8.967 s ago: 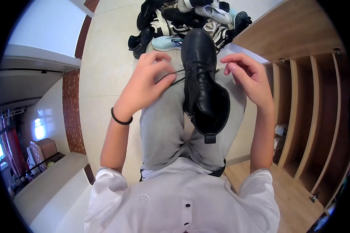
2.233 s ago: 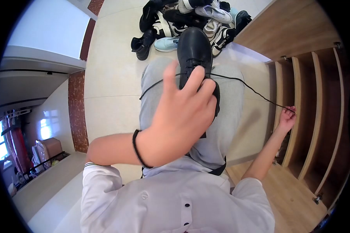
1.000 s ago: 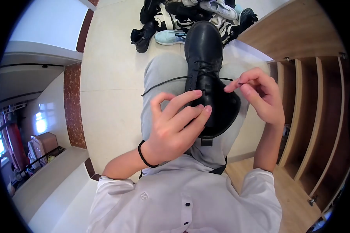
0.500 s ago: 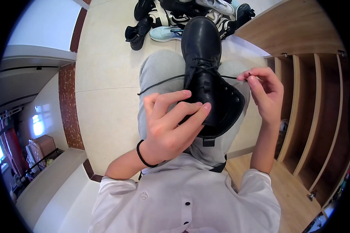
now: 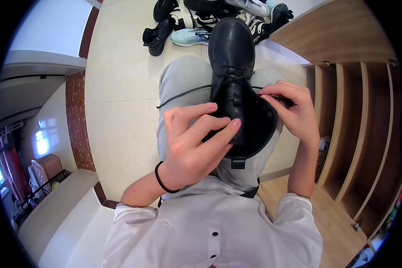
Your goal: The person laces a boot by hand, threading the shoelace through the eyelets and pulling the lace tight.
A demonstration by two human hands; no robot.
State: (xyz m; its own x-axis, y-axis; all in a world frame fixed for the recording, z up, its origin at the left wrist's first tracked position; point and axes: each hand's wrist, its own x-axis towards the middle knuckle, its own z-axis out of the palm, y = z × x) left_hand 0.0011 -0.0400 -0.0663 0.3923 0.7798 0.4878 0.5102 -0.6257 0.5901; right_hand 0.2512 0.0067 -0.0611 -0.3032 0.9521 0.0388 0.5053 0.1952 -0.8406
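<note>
A black lace-up boot [image 5: 232, 47] rests between my knees, its toe away from me and its opening toward me. My left hand [image 5: 200, 134] grips the boot's tongue, thumb and fingers at the left of the opening. At the right edge of the boot, my right hand [image 5: 292, 105] pinches a black lace [image 5: 256, 87] close to the eyelets. The lace's other end [image 5: 183, 93] lies loose across my left knee. Lacing crosses the lower part of the boot, while the upper right flap hangs open.
Several shoes lie piled on the floor beyond the boot, with a light blue shoe [image 5: 190, 37] and a black ankle boot [image 5: 158, 37] nearest. At the right stands an open wooden cabinet [image 5: 338, 129] with dividers. A ledge [image 5: 60, 196] is at the left.
My right hand has come back from far right with the lace to the boot's right flap. My left hand has moved from above the boot to its tongue.
</note>
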